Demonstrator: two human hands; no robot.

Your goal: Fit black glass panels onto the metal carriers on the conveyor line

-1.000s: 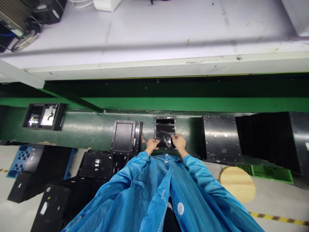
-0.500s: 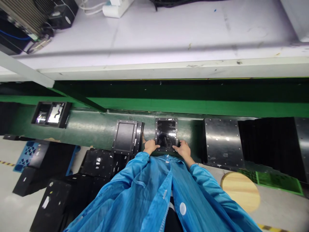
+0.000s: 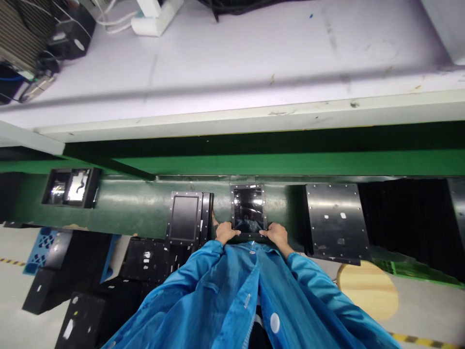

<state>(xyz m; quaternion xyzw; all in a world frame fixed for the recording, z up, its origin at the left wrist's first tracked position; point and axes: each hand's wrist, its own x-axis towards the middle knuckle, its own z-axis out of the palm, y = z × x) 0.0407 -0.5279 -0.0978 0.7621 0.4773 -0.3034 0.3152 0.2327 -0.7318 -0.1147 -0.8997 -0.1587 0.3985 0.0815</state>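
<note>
In the middle of the green worktop a black rectangular tray [image 3: 233, 209] with a studded rim holds a glossy dark panel [image 3: 248, 211]. My left hand [image 3: 226, 232] grips the tray's near left corner, thumb on the rim. At the near right corner, my right hand [image 3: 276, 234] does the same, its thumb pointing inward on the edge. Both hands' other fingers are partly hidden along the tray's sides. Left of my left hand lies a stack of similar black trays or lids [image 3: 184, 218], the top one framed by a studded rim.
A large black studded box [image 3: 337, 220] stands to the right. At the far left is a two-part black tray [image 3: 70, 188] with shiny contents. A white shelf [image 3: 232, 68] spans above the worktop. Black boxes [image 3: 145, 259] and a round wooden stool [image 3: 367, 291] are on the near side.
The view has shifted slightly, so the worktop appears lower. Both hands keep their hold on the tray's near corners. Reflections on the glossy panel differ.
</note>
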